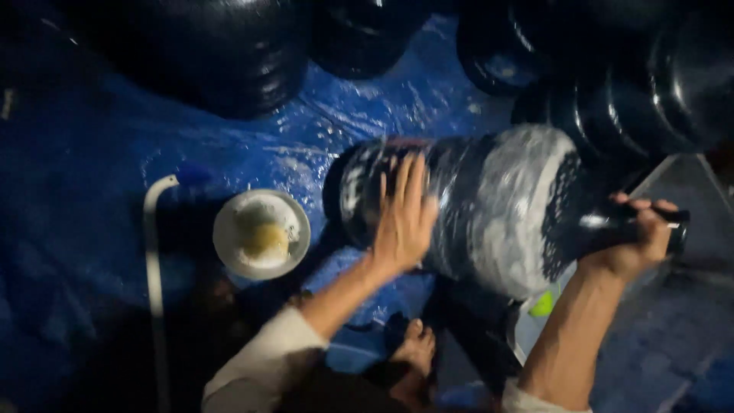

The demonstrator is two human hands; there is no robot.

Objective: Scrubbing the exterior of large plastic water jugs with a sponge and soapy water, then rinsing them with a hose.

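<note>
A large dark water jug lies on its side in front of me, streaked with white soap foam. My left hand presses flat against its soapy body, fingers spread. Around the jug's narrow neck at the right, my right hand is closed. The jug is blurred, so its surface detail is unclear. My bare foot shows below it on the blue tarp.
A white bowl with yellowish soapy stuff sits on the tarp left of the jug. A pale hose or pipe runs down the left. Several more dark jugs crowd the top and right. A yellow-green object lies under the jug.
</note>
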